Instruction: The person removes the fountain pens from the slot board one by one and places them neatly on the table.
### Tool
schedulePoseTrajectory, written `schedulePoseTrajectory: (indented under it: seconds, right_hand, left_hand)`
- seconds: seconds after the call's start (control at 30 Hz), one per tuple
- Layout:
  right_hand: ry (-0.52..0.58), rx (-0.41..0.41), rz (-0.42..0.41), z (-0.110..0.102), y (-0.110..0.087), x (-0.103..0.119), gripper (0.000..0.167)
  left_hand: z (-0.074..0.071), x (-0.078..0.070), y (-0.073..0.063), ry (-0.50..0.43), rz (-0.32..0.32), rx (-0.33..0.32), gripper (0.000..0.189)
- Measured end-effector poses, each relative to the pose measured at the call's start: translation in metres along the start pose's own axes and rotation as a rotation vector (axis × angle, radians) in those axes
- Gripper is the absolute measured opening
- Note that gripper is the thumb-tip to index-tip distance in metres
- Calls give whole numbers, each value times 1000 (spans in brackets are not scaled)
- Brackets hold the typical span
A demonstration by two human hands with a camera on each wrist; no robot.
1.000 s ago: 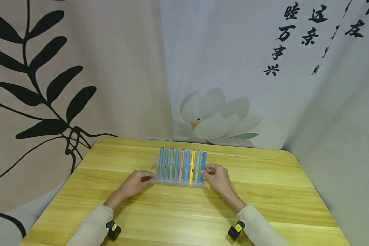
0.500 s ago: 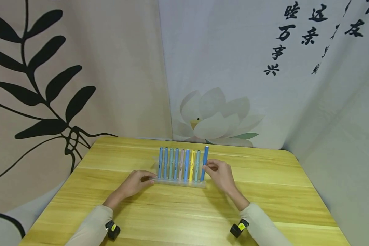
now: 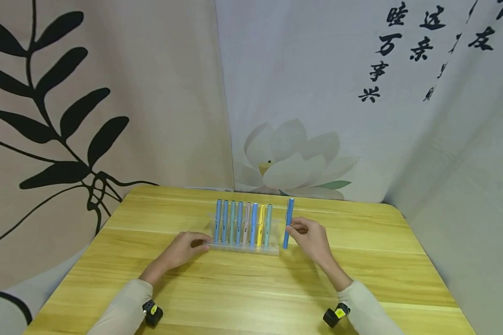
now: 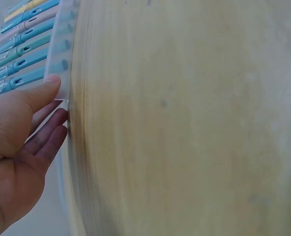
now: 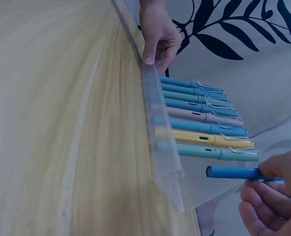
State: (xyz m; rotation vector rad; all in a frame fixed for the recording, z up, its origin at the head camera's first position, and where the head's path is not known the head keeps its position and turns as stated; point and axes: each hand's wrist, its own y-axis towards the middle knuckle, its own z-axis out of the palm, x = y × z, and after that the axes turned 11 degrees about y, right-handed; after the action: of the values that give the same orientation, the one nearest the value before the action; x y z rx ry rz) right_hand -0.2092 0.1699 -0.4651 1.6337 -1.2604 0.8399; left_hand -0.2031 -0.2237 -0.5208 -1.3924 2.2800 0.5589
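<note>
A clear plastic pen stand (image 3: 244, 249) stands on the table with several capped pens upright in a row: blue, green, pinkish, a yellow pen (image 3: 261, 224) and a pale green pen (image 3: 268, 225) at the right end. My left hand (image 3: 186, 248) pinches the stand's left end, thumb on the front ledge (image 4: 61, 59) and fingers behind it. To the right of the stand, my right hand (image 3: 312, 238) holds a blue pen (image 3: 290, 210) between thumb and fingers, nearly upright and apart from the stand. The right wrist view shows this pen's lower end (image 5: 224, 172) free beside the row.
The wooden table (image 3: 243, 298) reaches forward to a hanging cloth backdrop (image 3: 180, 93) printed with a dark plant, a lotus and writing. A black wrist device (image 3: 152, 312) sits on each sleeve.
My right hand has lifted the blue pen out of the stand's right end and carried it rightward. My left hand has stayed on the stand's left end.
</note>
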Motion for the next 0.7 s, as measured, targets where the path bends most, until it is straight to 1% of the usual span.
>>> schedulePoseTrajectory:
  seconds: [0.17, 0.37, 0.7]
  right_hand:
    - [-24, -12, -8, -6, -2, -7, 28]
    - [-44, -13, -19, -13, -5, -10, 27]
    - [-82, -11, 43, -27, -12, -19, 26]
  left_hand:
    - [0, 1, 1, -2, 2, 3, 28]
    - [0, 2, 1, -17, -2, 9, 29]
    - [0, 1, 1, -8, -9, 15, 28]
